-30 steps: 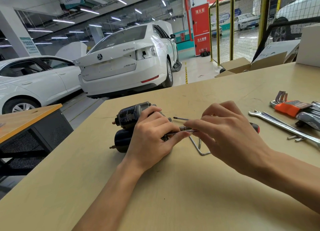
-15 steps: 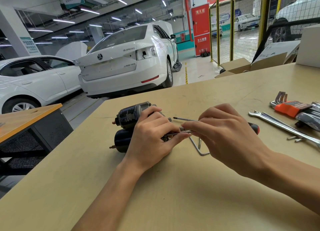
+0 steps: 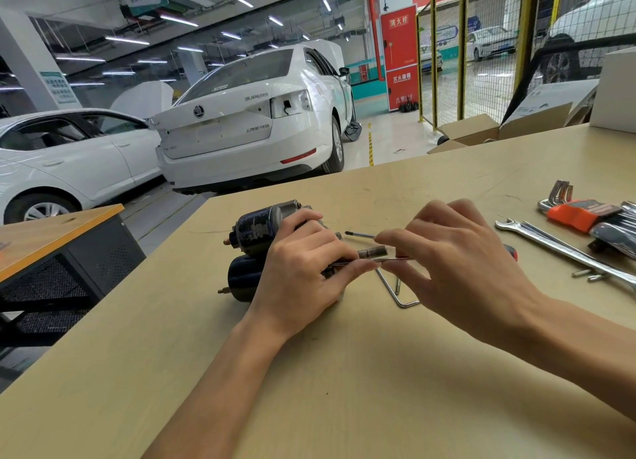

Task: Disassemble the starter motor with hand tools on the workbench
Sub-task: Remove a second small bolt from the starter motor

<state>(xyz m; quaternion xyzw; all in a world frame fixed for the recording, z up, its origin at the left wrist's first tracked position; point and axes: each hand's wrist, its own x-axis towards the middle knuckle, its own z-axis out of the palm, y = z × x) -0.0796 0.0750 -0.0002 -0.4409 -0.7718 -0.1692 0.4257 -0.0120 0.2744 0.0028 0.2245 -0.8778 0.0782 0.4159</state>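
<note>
The dark starter motor (image 3: 256,231) lies on its side on the wooden workbench (image 3: 344,372), its two black cylinders stacked left of centre. My left hand (image 3: 303,276) grips its right end from above. My right hand (image 3: 457,262) pinches a thin metal rod (image 3: 395,259) that sticks out of the motor to the right, beside a short steel shaft stub (image 3: 373,252). The motor's right end is hidden under my left hand.
A bent hex key (image 3: 395,295) lies under my right hand. A screwdriver's tip (image 3: 358,234) shows behind it. To the right lie a long spanner (image 3: 557,248), loose bolts (image 3: 586,274) and an orange hex-key set (image 3: 578,212). Cardboard boxes (image 3: 481,133) sit beyond the far edge.
My right hand has slid slightly left along the thin rod, closer to my left hand. The motor and my left hand have stayed in place.
</note>
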